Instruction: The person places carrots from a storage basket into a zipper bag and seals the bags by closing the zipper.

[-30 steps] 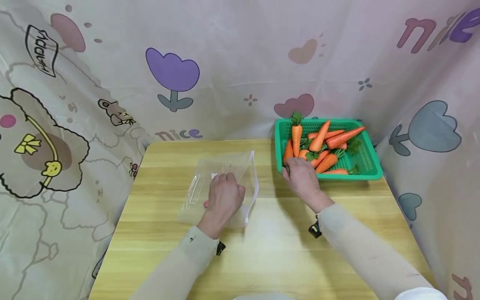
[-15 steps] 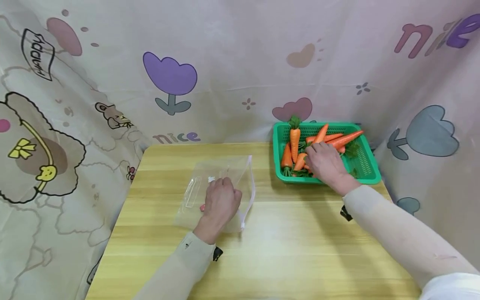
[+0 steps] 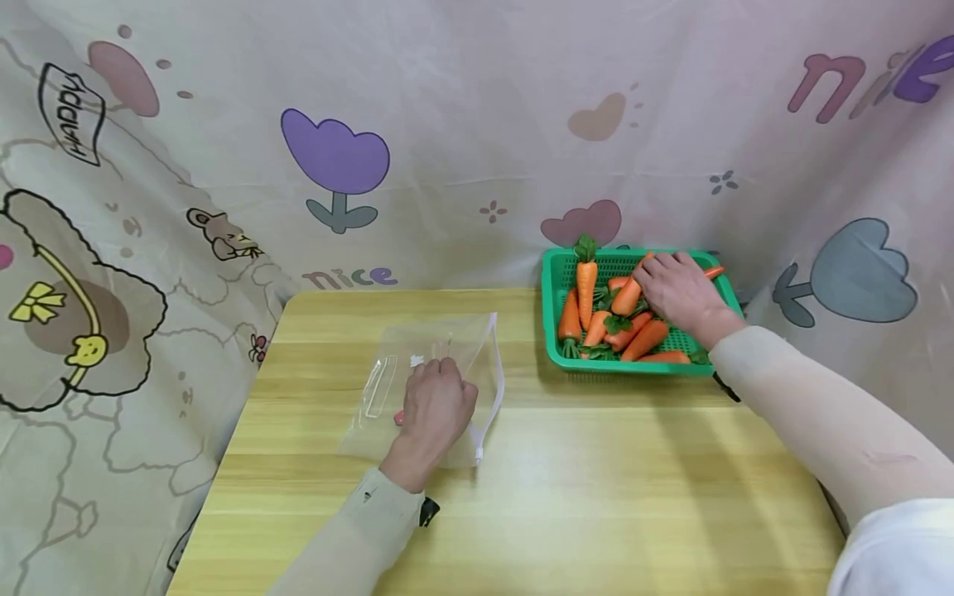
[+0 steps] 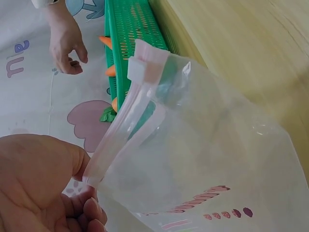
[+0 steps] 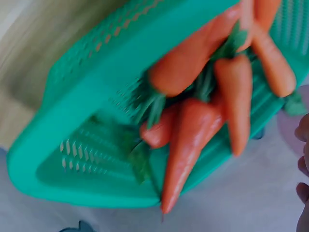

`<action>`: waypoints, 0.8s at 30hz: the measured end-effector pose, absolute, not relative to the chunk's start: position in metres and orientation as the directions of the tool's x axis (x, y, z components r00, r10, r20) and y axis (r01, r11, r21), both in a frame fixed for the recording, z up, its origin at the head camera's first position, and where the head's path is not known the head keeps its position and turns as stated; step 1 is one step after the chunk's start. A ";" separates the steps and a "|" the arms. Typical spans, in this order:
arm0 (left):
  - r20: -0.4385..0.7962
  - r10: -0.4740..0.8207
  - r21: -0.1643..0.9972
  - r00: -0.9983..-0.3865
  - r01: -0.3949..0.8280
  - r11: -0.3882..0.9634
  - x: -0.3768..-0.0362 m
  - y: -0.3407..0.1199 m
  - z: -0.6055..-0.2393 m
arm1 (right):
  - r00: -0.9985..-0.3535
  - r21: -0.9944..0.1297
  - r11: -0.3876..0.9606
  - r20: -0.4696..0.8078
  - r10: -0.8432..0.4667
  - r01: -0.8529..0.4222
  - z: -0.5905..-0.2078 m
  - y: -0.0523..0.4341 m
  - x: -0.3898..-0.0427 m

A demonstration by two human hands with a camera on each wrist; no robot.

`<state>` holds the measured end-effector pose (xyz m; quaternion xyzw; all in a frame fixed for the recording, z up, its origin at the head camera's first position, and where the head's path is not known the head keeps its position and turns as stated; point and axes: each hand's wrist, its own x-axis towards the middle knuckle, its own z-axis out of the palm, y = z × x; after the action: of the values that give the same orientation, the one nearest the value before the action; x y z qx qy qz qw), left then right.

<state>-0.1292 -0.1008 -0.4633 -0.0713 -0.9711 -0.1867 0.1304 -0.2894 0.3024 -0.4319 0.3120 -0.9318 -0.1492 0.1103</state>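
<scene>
Clear plastic met my left hand [image 3: 436,406]: at the left of the table [image 3: 566,497], I pinched the bag [image 3: 395,381] by its zip edge between thumb and fingers. To the right, orange carrots [image 3: 587,290] lay in the green basket [image 3: 550,323], my right hand [image 3: 678,290] above them, fingers loosely bent. The head view couldn't tell me whether it touched any; the left wrist view showed it released, apart from the basket. The right wrist view bared 1 long carrot [image 5: 186,150] jutting past the rim, mostly hidden by that hand in the head view. Compared with 0.5 s earlier, my right hand had shifted rightward and back; my left stayed at the bag.
</scene>
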 end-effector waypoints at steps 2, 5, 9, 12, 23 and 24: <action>0.268 0.081 0.346 -0.960 0.175 0.922 -0.129 -0.102 -0.463 | -0.785 0.370 0.746 0.068 -0.616 -0.553 -0.435 0.307 -0.298; 0.237 0.077 0.353 -0.969 0.160 0.922 -0.129 -0.103 -0.462 | -0.791 0.434 0.708 -0.018 -0.611 -0.557 -0.439 0.313 -0.308; 0.214 0.078 0.355 -0.974 0.152 0.922 -0.129 -0.103 -0.461 | -0.794 0.483 0.667 -0.104 -0.600 -0.567 -0.443 0.319 -0.321; 0.238 0.085 0.337 -0.968 0.164 0.927 -0.131 -0.103 -0.462 | -0.785 0.477 0.659 -0.118 -0.608 -0.582 -0.446 0.321 -0.329; 0.263 0.072 0.307 -0.962 0.155 0.939 -0.134 -0.099 -0.469 | -0.733 0.499 0.585 -0.169 -0.659 -0.640 -0.462 0.319 -0.350; 0.262 0.071 0.309 -0.963 0.153 0.939 -0.135 -0.098 -0.469 | -0.727 0.500 0.579 -0.166 -0.666 -0.644 -0.464 0.318 -0.352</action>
<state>-0.1345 -0.0985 -0.4690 -0.0573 -0.9767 -0.1656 0.1242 -0.3516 0.3184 -0.4641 0.3688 -0.8883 -0.2729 0.0199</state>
